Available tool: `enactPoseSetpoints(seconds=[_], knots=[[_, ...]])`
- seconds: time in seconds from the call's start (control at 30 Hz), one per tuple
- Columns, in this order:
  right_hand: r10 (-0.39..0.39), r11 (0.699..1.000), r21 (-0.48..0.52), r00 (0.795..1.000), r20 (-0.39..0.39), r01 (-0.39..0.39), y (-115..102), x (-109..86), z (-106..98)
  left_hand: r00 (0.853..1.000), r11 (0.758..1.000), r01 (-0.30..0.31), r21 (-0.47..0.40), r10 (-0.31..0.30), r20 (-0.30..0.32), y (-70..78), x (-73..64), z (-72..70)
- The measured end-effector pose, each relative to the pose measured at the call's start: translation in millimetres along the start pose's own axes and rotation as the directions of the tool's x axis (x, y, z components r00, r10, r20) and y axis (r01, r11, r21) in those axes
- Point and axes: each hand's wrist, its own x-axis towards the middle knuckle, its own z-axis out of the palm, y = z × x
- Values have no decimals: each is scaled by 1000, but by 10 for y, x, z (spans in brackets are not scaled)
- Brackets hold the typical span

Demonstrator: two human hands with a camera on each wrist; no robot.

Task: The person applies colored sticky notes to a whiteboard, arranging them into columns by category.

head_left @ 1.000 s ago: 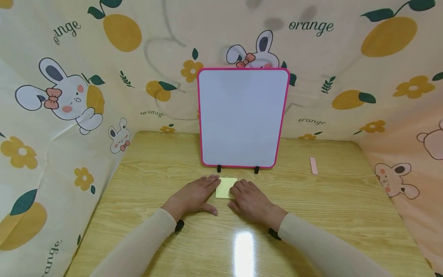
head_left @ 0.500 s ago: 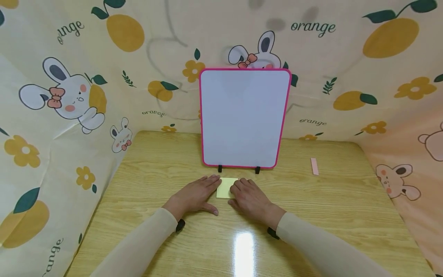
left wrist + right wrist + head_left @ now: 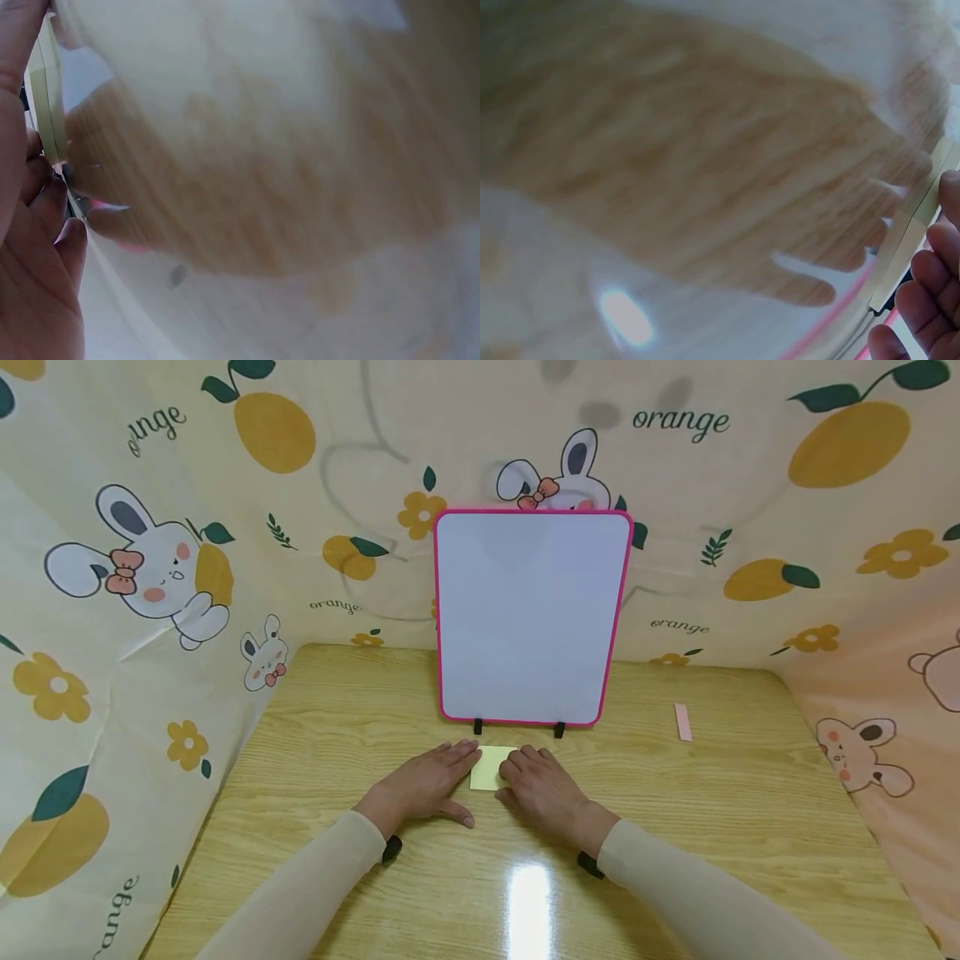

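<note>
A small pale yellow sticky note pad [image 3: 488,770] lies on the wooden table in front of the whiteboard. My left hand [image 3: 429,783] rests at its left edge, fingers straight and the thumb spread toward me. At the right edge my right hand [image 3: 547,795] holds the pad with bent fingers, which cover that side of it. The right wrist view shows the pad's side [image 3: 913,225] as a thin stack crossed by a dark line, with curled fingers [image 3: 930,300] against it. In the left wrist view the pad [image 3: 51,97] appears edge-on beside the left hand.
A whiteboard [image 3: 531,618] with a pink frame stands upright just behind the pad on black feet [image 3: 559,730]. A pink paper strip [image 3: 682,722] lies to the right on the table [image 3: 360,710]. Printed cloth [image 3: 480,410] encloses the back and sides.
</note>
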Motion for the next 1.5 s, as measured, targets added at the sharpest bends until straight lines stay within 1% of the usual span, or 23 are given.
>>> enactPoseSetpoints(seconds=[0.3, 0.43, 0.6, 0.77, 0.9, 1.03, 1.17, 1.4, 1.5], knots=[[-8, 1000, 23, 1000, -30, 8, 1, 5, -17, 1000, 1000, -7, 20, 6, 7, -7, -4, 1], [-31, 1000, -1, 999, -38, 31, 4, 13, -53, 1000, 1000, -6, 18, 6, 9, -7, -10, -2], [-96, 989, -122, 992, -78, 86, 14, 47, -78, 1000, 1000, -2, 1, 2, 6, -15, -5, 12], [-133, 959, -261, 990, -56, 114, -8, 92, -69, 1000, 1000, 1, -4, -1, -6, -23, 6, 24], [-135, 942, -312, 990, -30, 119, -25, 105, -52, 1000, 1000, 6, -19, -6, 0, -12, 7, 20], [-135, 941, -315, 991, -25, 120, -29, 99, -45, 1000, 999, 10, -37, -10, 0, 7, 2, 9], [-123, 951, -292, 991, -42, 106, -30, 99, -51, 1000, 999, 9, -45, -9, -7, 11, -1, 4], [-118, 959, -264, 991, -56, 99, -25, 95, -42, 1000, 999, 22, -37, -22, 13, -7, 11, 25], [-113, 968, -234, 991, -73, 93, -25, 98, -39, 999, 999, 27, -37, -26, 19, -14, 18, 36]])
